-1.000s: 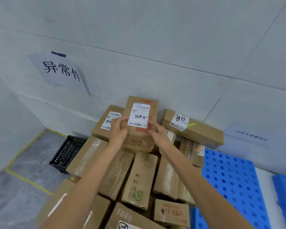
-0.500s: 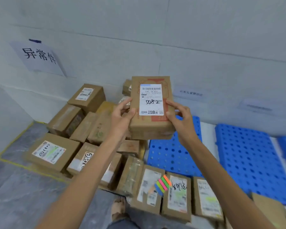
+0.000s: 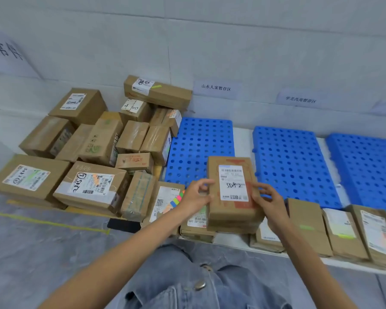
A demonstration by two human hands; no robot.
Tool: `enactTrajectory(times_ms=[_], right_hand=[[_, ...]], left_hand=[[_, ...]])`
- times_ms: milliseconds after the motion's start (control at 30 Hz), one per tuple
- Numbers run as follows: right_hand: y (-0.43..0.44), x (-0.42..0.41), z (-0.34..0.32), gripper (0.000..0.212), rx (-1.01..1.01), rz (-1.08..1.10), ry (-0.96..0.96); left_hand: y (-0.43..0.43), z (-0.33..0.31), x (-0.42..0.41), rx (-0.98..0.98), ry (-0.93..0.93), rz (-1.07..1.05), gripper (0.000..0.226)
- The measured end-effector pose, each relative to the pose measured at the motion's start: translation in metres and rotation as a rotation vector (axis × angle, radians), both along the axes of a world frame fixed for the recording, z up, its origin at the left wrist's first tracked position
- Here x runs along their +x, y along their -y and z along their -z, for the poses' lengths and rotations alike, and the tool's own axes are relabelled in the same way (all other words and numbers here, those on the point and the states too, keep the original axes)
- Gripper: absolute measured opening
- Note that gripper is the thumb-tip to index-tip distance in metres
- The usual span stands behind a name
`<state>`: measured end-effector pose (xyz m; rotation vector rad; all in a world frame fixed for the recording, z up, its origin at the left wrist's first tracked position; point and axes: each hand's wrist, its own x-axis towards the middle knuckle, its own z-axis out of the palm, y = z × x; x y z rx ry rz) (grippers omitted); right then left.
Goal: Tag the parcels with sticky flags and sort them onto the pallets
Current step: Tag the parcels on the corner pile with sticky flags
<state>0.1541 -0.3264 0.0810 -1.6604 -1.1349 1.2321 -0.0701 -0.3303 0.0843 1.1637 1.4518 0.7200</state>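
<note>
Your left hand (image 3: 195,196) and right hand (image 3: 270,202) grip parcel (image 3: 231,211) by long side edges, fingers curled on cardboard, lower centre-right of frame. White label (image 3: 233,184) faces up, handwriting blurred. Parcel over row of parcels (image 3: 343,228) along lower right; resting on them or not, can't tell. Sticky flags (image 3: 176,200), multi-coloured, on box (image 3: 163,197) just left of your left hand. Three blue pallets (image 3: 292,157) above, against wall (image 3: 210,41). Parcel pile (image 3: 94,141) at left of frame.

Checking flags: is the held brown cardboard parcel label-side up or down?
Up: the brown cardboard parcel shows its white shipping label facing the camera.
</note>
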Motion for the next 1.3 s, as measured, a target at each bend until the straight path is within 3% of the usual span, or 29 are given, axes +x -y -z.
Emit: enactTrajectory(times_ms=[167,267,367,467,567,600,667,800,967,1067,1200,1300], right_hand=[[0.028,0.001,0.024,0.017,0.075,-0.014,0.067],[0.031,0.005,0.028,0.018,0.101,-0.033,0.103],[0.028,0.01,0.028,0.019,0.073,-0.062,0.119],[0.025,0.011,0.028,0.02,0.073,-0.083,0.151],[0.022,0.01,0.027,0.022,0.075,-0.108,0.198],[0.021,0.01,0.026,0.024,0.076,-0.121,0.211],[0.018,0.011,0.021,0.027,0.107,-0.158,0.279],[0.007,0.006,-0.003,0.024,0.28,-0.205,0.383],[-0.011,-0.019,-0.046,0.027,0.561,-0.319,0.437],[-0.02,-0.034,-0.067,0.039,0.727,-0.414,0.603],[-0.027,-0.042,-0.074,0.042,0.896,-0.399,0.921],[-0.026,-0.04,-0.071,0.037,0.986,-0.368,0.944]], left_hand=[[-0.001,0.032,-0.014,0.046,-0.122,0.005,0.028],[-0.006,0.061,-0.031,0.118,-0.441,-0.044,0.023],[-0.006,0.086,-0.047,0.033,-0.831,0.012,0.044],[-0.01,0.097,-0.049,0.054,-0.949,0.004,0.05],[-0.019,0.094,-0.042,0.018,-0.82,-0.07,0.033],[-0.023,0.091,-0.041,0.014,-0.698,-0.129,0.021],[-0.028,0.08,-0.039,0.017,-0.442,-0.266,0.02],[-0.042,0.036,-0.044,0.124,-0.16,-0.413,0.007],[-0.039,-0.034,-0.031,0.17,0.074,-0.225,0.009],[-0.029,-0.071,-0.014,0.144,0.14,-0.063,0.012],[-0.02,-0.094,-0.001,0.112,0.171,-0.015,0.012],[-0.018,-0.098,-0.001,0.093,0.193,0.001,0.011]])
